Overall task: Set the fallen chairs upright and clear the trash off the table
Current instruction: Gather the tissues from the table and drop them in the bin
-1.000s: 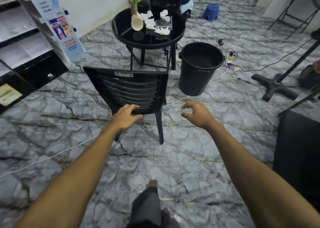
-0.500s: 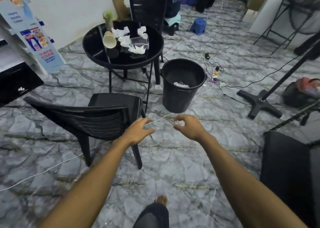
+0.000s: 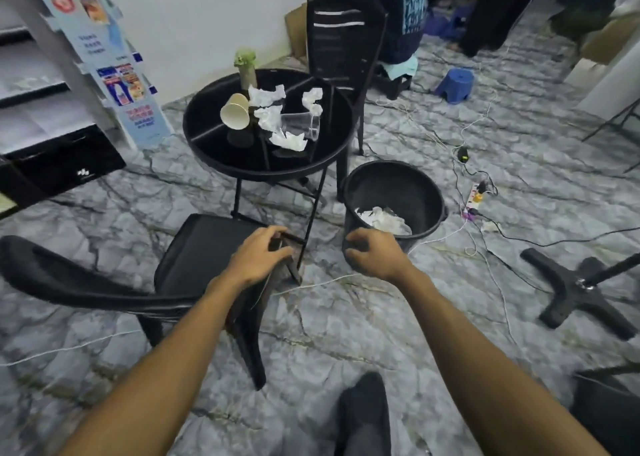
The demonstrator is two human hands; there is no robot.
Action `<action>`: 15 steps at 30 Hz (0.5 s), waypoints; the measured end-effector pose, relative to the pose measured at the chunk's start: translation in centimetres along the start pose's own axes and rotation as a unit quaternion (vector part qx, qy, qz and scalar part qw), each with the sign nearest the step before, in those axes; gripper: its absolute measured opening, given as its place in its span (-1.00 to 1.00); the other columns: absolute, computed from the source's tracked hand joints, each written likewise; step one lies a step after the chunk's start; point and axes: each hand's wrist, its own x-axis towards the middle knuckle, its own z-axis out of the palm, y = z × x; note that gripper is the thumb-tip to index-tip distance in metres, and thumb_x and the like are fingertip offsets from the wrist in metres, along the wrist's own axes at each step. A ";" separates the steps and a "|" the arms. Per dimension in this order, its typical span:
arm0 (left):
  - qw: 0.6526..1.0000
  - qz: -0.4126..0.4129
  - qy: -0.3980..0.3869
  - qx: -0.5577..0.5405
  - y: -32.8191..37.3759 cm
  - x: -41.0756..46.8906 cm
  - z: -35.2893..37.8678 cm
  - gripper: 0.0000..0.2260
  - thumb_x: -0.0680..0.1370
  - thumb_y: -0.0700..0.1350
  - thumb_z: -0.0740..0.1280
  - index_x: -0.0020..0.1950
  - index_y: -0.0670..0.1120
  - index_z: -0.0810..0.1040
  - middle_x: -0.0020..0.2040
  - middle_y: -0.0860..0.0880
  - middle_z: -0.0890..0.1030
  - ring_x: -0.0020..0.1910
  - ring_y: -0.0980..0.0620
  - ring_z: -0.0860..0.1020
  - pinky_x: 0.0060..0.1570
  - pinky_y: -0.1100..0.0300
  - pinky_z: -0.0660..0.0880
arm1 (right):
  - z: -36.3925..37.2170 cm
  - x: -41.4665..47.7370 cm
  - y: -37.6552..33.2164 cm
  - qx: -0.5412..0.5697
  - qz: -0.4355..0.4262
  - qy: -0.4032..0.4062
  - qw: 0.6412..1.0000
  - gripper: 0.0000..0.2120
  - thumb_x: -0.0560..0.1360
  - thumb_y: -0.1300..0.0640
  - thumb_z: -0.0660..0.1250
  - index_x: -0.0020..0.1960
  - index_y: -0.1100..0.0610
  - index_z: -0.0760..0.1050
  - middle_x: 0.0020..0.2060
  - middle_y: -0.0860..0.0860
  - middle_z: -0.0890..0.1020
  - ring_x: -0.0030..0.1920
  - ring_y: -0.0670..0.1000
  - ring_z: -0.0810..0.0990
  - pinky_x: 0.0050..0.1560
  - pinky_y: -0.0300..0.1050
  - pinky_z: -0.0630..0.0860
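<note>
The near chair (image 3: 207, 247) now stands on its legs with its seat facing up toward the camera, where a second ago only its back faced the person and the left hand was on that back; so the righting of this chair looks done, and the view has swung round to its side. The left hand (image 3: 258, 259) has come forward to the seat's near corner, fingers curled over the edge, though motion blur makes it hard to say whether it grips or merely rests there. The right hand (image 3: 375, 256) has drifted apart from the left and hangs empty in front of the bin (image 3: 426, 192), fingers loosely curled, holding nothing. The bin already holds some white paper and sits just beside the table (image 3: 207, 150), well within a short carry. On the table the trash is untouched: a tipped paper cup (image 3: 235, 110), a clear plastic cup (image 3: 301, 126) on its side and several crumpled tissues (image 3: 268, 117), clustered near the middle, away from the rim. Beyond it the far chair (image 3: 341, 36) stands upright against the table's back edge. Open floor lies between chair and bin, but loose cables (image 3: 478, 247) cross it to the right, and a stand base (image 3: 581, 289) narrows that side.
</note>
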 end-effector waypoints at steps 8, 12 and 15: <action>0.992 -0.065 0.098 -0.032 4.4 8.0 -1.0 -0.58 0.52 0.16 0.32 0.37 0.20 0.40 0.34 0.12 0.46 0.29 0.04 0.45 0.29 -0.12 0.42 | -6.8 12.9 2.5 -0.023 -0.093 -0.040 0.995 -0.72 0.51 0.08 0.35 0.20 0.14 0.57 0.14 0.08 0.64 0.16 0.10 0.58 0.07 -0.14 0.42; 0.985 -0.085 0.140 -0.049 5.8 12.1 -1.6 -0.57 0.47 0.19 0.32 0.33 0.21 0.43 0.32 0.11 0.48 0.27 0.04 0.48 0.27 -0.13 0.44 | -9.0 18.8 3.3 -0.022 -0.113 -0.052 0.992 -0.75 0.50 0.08 0.37 0.16 0.12 0.57 0.06 0.07 0.65 0.10 0.11 0.59 0.00 -0.13 0.41; 0.980 -0.088 0.171 -0.053 6.4 15.8 -2.4 -0.58 0.50 0.12 0.36 0.36 0.14 0.44 0.32 0.08 0.48 0.30 0.05 0.47 0.28 -0.09 0.44 | -9.9 23.5 3.4 -0.022 -0.126 -0.054 0.990 -0.74 0.50 0.10 0.37 0.17 0.13 0.57 0.04 0.09 0.65 0.08 0.10 0.60 -0.04 -0.19 0.38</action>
